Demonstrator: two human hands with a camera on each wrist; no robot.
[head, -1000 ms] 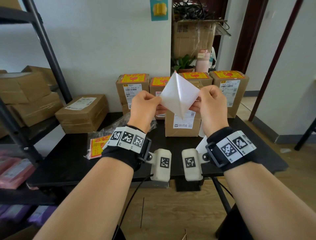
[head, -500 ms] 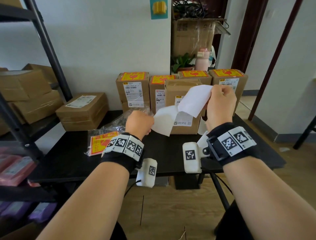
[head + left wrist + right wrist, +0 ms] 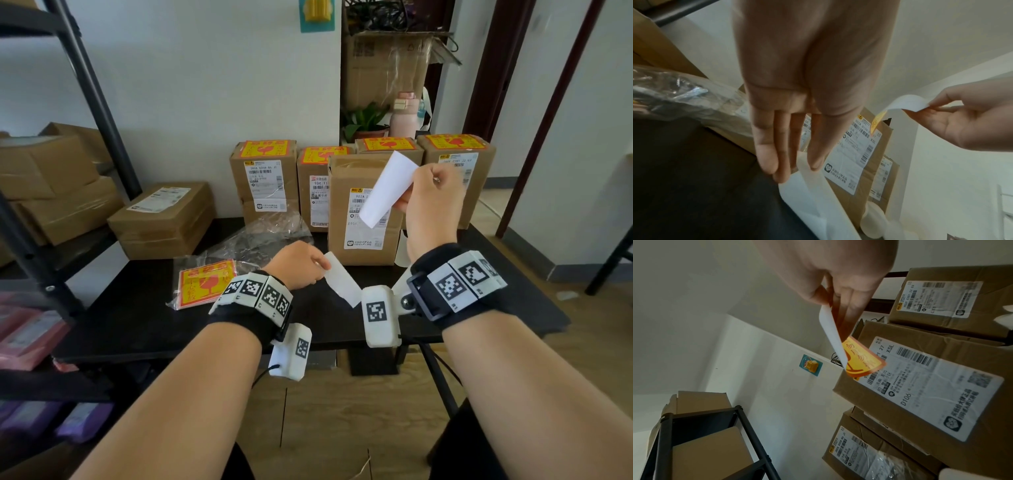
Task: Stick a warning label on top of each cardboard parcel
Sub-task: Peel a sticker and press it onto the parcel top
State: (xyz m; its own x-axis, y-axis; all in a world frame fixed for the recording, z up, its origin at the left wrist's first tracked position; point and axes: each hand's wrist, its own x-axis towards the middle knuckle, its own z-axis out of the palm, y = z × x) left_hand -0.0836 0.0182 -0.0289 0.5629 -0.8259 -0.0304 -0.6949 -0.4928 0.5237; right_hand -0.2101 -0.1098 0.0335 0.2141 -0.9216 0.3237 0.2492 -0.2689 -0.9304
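My right hand (image 3: 402, 202) pinches a peeled warning label (image 3: 387, 188) in front of the upper part of the front cardboard parcel (image 3: 363, 240), white back toward the head camera. The right wrist view shows the label's (image 3: 861, 360) yellow and red face beside that parcel (image 3: 920, 394). My left hand (image 3: 318, 267) is low over the black table (image 3: 137, 308) and holds the white backing paper (image 3: 342, 284) between thumb and fingers (image 3: 766, 154); the backing paper (image 3: 818, 194) hangs below them. The front parcel's top bears no label. Several parcels behind, such as the leftmost (image 3: 263, 178), carry yellow labels on top.
A clear bag of warning labels (image 3: 205, 281) and crumpled plastic (image 3: 260, 236) lie left on the table. A flat parcel (image 3: 164, 219) sits at the table's far left beside a black rack (image 3: 89, 102) of boxes. White paper scraps (image 3: 399, 253) lie right of the front parcel.
The label and its backing have come apart. My left hand dropped toward the table with the backing paper; my right hand stays up by the front parcel with the label.
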